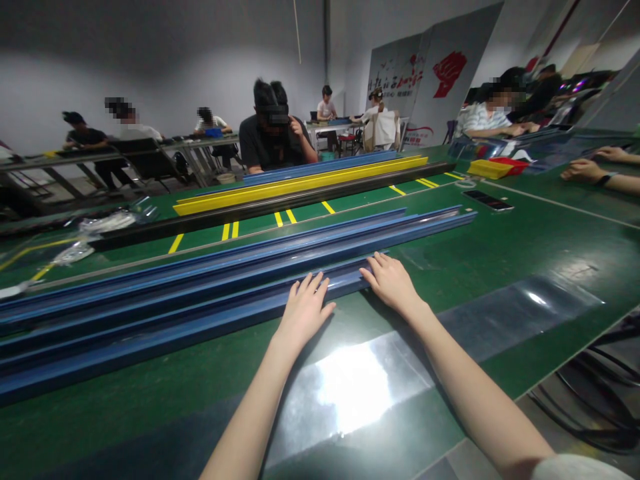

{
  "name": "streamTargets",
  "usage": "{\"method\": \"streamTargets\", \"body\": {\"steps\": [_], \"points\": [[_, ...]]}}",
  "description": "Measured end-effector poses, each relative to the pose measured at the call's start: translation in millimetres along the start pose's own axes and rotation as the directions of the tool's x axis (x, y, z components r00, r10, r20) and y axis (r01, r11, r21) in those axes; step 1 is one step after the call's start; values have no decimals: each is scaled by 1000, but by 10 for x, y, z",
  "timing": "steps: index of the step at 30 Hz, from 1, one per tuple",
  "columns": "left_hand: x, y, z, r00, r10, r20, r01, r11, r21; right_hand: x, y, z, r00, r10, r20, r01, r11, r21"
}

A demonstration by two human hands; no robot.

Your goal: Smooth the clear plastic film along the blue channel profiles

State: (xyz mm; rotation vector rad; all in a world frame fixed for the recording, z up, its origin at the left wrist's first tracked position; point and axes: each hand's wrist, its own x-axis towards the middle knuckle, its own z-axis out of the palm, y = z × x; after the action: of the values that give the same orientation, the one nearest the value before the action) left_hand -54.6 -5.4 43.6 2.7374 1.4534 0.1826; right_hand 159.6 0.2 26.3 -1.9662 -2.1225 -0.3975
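A long blue plastic channel lies nearest to me on the green table, running from the left edge to my hands. My left hand rests on it with fingers spread and thumb apart. At its right end, my right hand touches the channel with fingers stretched over it, not wrapped round. Two similar blue channels lie side by side just beyond. Under my forearms a clear plastic strip lies flat and reflects a bright light.
Across the green table lie a yellow channel, a black channel and another blue one. A phone and a yellow tray stand at right. Opposite sits a person; a co-worker's hands show at far right.
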Motion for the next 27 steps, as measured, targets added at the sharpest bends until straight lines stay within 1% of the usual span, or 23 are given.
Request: {"method": "streamTargets", "body": {"steps": [5, 8, 10, 14, 16, 17, 20, 24, 27], "points": [[2, 8, 10, 1000, 9, -11, -9, 1000, 9, -52, -263, 45, 986, -161, -35, 163, 984, 73], [0, 13, 6, 1000, 10, -4, -10, 1000, 10, -59, -297, 22, 978, -206, -32, 208, 973, 104], [-1, 14, -1, 1000, 7, 13, -7, 1000, 6, -44, -230, -3, 985, -173, -22, 175, 979, 104], [-1, 14, -12, 1000, 4, 25, -3, 1000, -10, 0, -4, -39, 999, 23, -27, -22, 999, 47], [-1, 11, -9, 1000, 5, 19, -5, 1000, -14, 12, 62, -42, 998, 64, -19, -63, 997, 38], [-1, 10, -6, 1000, 6, 15, -6, 1000, -15, 14, 71, -38, 998, 59, -15, -58, 998, 39], [1, 8, 10, 1000, 10, 2, -10, 1000, -12, 7, 16, -4, 1000, -14, -23, 15, 999, 43], [6, 19, 33, 1000, 21, -15, -21, 1000, -2, -14, -134, 47, 994, -94, -51, 97, 994, 54], [5, 29, 43, 999, 31, -21, -31, 1000, 1, -36, -233, 33, 985, -160, -59, 165, 982, 90]]}}
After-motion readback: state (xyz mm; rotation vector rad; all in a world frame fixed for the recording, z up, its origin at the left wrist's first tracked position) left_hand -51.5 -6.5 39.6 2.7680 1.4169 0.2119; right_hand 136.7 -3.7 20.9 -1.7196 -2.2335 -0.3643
